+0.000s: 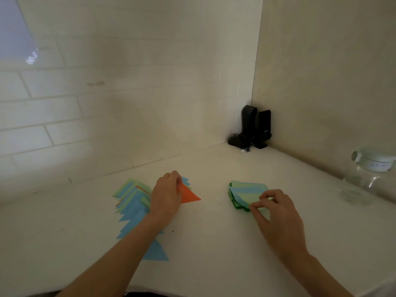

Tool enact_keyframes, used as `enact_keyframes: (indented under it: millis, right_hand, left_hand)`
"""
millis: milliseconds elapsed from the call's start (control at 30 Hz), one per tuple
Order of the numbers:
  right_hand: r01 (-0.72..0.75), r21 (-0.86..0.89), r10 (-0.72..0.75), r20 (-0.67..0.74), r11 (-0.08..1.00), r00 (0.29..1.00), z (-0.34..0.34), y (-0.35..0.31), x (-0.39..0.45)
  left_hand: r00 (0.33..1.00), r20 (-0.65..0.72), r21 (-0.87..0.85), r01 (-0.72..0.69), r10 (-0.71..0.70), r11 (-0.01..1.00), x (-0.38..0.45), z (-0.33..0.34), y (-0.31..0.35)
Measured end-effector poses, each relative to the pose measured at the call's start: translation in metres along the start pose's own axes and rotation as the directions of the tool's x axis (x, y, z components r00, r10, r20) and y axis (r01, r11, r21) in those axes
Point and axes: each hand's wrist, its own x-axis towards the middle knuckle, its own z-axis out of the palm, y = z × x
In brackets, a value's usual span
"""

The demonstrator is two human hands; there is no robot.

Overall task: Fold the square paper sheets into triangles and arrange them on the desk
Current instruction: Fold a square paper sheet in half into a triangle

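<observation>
Paper sheets [248, 192], still square, sit in a small loose stack of green and pale blue on the right part of the worktop [214, 232]. The right hand [278, 213] rests at the stack's near corner, thumb and forefinger pinching the corner of the top sheet, which is pale green; the other fingers are curled above it.

Well apart to the left lies the folded work. An orange triangle [190, 196] lies flat on the worktop with one point aimed toward the stack, and the left hand [168, 195] lies over its left part, fingers bent down onto the paper at the far edge. Whether those fingers pinch the triangle or only press it is hard to tell from this angle. Under and beside that hand and forearm runs a row of folded triangles [132, 211], mostly blue with some green and a thin orange edge among them, overlapping one another like scales from the far end down toward the near edge of the worktop.

In the far corner, against the tiled wall, stand two dark upright objects [255, 127], too dim to identify. A clear glass jar [364, 176] with a lid stands by the right-hand wall.
</observation>
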Motion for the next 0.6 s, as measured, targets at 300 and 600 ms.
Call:
enact_keyframes:
  millis: [300,600]
  right_hand:
    - [0.152,0.004,-0.152,0.068,0.988,0.986,-0.005,-0.04,-0.035]
    - [0.054,0.105,-0.081,0.271,0.993,0.959,0.011,-0.043,-0.06]
  left_hand:
    - [0.873,0.121,-0.301,-0.421,0.473,0.855,-0.078,-0.008,0.057]
    - [0.859,0.306,-0.283,-0.33,0.411,0.9,-0.109,-0.006,0.041]
